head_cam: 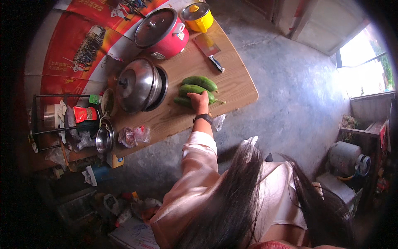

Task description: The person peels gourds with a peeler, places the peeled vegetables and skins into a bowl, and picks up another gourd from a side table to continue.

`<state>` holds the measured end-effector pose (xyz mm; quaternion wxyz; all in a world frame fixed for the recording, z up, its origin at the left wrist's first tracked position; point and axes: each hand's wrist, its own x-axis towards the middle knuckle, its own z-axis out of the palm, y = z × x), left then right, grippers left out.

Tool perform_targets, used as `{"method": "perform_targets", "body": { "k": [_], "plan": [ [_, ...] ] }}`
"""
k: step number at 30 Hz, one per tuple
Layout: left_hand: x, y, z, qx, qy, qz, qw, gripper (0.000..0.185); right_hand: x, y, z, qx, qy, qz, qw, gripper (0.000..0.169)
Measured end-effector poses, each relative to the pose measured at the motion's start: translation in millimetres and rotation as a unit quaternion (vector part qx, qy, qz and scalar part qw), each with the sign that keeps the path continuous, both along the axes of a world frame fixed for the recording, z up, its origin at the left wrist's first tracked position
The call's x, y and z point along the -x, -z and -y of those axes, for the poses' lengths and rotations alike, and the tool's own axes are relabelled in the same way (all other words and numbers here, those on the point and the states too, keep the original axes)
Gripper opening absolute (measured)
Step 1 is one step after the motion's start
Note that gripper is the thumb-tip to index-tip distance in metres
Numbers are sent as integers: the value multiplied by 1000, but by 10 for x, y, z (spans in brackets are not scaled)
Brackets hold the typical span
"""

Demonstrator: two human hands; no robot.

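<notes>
Three large green cucumbers or similar gourds lie side by side on the wooden table: the far one (200, 82), the middle one (190, 90) and the near one (183, 101). My left hand (199, 101), with a dark band on its wrist, reaches over the middle and near ones, thumb and a finger spread across the green skin. It seems to grip one, but which one is hard to tell, as the hand hides part of both. My right hand is out of view. Beyond them rests a cleaver (207, 46), its dark-and-white handle towards the cucumbers.
Left of the cucumbers stands a lidded metal wok (136, 85). Farther back are a red electric pot (168, 39) and a yellow lidded pot (200, 21). Metal bowls (104, 137), a plastic bag (134, 136) and a black rack (56, 130) occupy the table's left end. The table's rounded corner (255, 95) is at right.
</notes>
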<state>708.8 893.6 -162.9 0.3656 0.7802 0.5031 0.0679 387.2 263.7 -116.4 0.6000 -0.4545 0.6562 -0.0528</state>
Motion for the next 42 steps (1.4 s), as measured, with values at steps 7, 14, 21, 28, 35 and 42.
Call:
{"method": "perform_targets", "body": {
  "k": [7,14,21,28,35,42],
  "plan": [
    [-282,-181,196,-14,-17,-87,996,70,63,9,16,1,1,-5,1000,36],
    [-186,247,223,31,-161,176,971,82,160,-37,28,2,8,-8,1000,37],
    [287,-393,346,294,-1,526,798,64,289,39,94,-6,18,-5,1000,38],
    [642,-1356,753,669,114,564,470,58,669,202,363,-8,54,15,998,39],
    [859,-2148,1593,755,272,483,350,60,1695,814,665,-15,162,49,986,41],
    [964,-2575,2807,803,338,387,301,55,2650,1238,427,12,280,162,946,35]
  ]
}}
